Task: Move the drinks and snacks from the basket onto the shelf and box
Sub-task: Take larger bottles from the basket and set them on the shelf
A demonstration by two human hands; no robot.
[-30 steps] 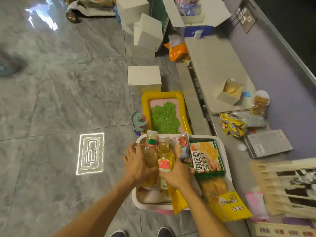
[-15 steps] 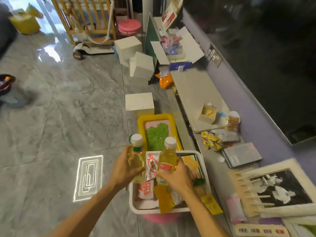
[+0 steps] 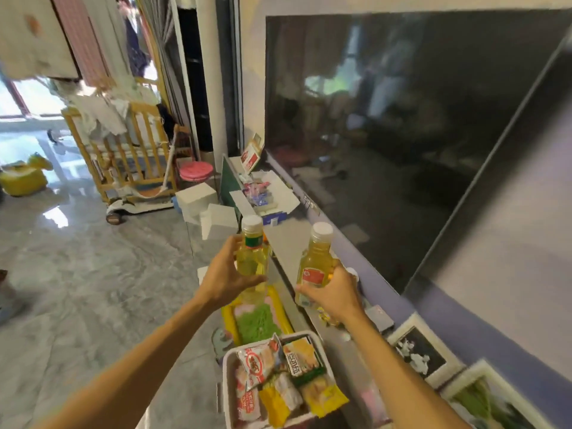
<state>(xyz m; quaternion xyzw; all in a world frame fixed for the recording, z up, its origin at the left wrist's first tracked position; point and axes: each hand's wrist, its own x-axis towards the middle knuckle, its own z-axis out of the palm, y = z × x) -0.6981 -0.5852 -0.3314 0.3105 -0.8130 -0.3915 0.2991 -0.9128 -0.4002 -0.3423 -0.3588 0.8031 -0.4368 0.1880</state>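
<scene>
Two drinks lifted, both upright, well above basket. Our left hand (image 3: pixel 226 280) wraps round green-label bottle (image 3: pixel 252 255); our right hand (image 3: pixel 334 295) grips red-label bottle (image 3: pixel 315 261). White basket (image 3: pixel 227 382) sits on floor between our forearms, snack packets (image 3: pixel 260 363) piled inside. Shelf (image 3: pixel 286 239) runs ahead under dark screen (image 3: pixel 402 134).

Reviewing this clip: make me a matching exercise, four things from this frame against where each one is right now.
1 green-labelled bottle
2 red-labelled bottle
3 snack packets
4 green sand

A in the white basket
B held by the right hand
C in the yellow tray
D held by the left hand

Pairs: 1-D, 2-B, 3-A, 4-C.
</scene>
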